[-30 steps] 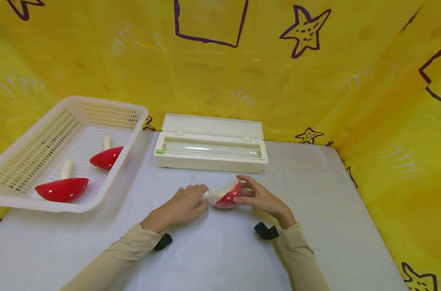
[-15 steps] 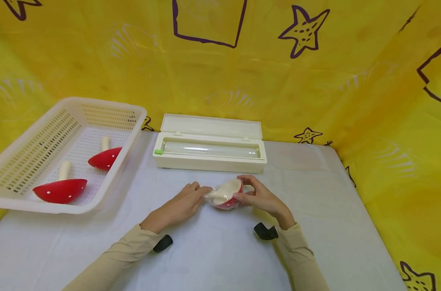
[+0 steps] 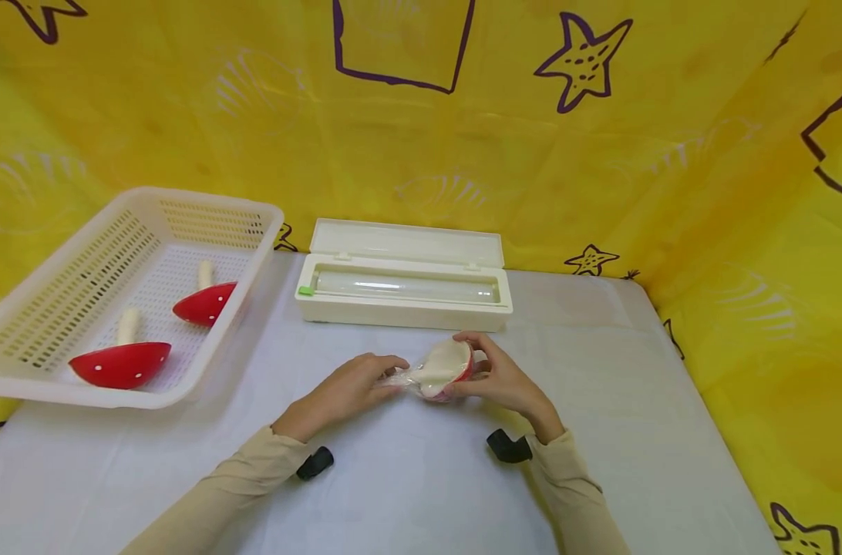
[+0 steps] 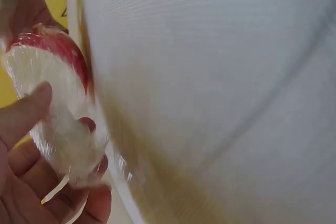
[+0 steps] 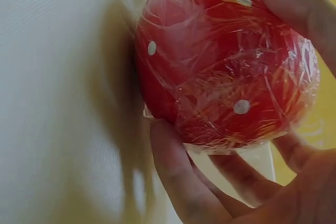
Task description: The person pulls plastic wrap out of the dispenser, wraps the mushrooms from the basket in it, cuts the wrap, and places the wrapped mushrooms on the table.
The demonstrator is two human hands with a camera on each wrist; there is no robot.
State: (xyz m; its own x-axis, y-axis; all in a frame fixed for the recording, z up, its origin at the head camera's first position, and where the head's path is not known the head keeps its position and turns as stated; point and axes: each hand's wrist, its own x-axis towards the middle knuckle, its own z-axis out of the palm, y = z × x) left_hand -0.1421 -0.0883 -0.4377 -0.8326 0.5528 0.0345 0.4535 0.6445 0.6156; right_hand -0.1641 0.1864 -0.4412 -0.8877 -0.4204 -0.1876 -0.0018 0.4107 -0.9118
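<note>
Cuffs: nearest me were two tan sleeves (image 3: 213, 493), with a black piece (image 3: 315, 463) beside the left cuff and another at the right.
Left hand: the left hand (image 3: 345, 395) pinched the filmed stem end between thumb and fingers.
Right hand: the right hand (image 3: 507, 385) gripped the cap from its right side.
Wrapped mushroom: I saw the wrapped mushroom (image 3: 445, 366) between both hands, mid-worktop (image 3: 407, 486); whether it touched the surface I couldn't tell.
Turn: a second earlier its red side had faced my head view; now the cream underside did, and more of the gathered film (image 3: 402, 378) showed. I judged the wrapping work had shifted to the stem.
Basket: the basket (image 3: 116, 396) stood along the worktop's left edge, holding a nearer mushroom (image 3: 121, 365) and a farther mushroom (image 3: 205, 304), neither visibly filmed.
Box: near the far edge, the white box (image 3: 400, 314) stood with lid raised, roll (image 3: 407, 287) inside.
Writing: I could read none; the yellow cloth (image 3: 421, 131) behind carried only drawings.
</note>
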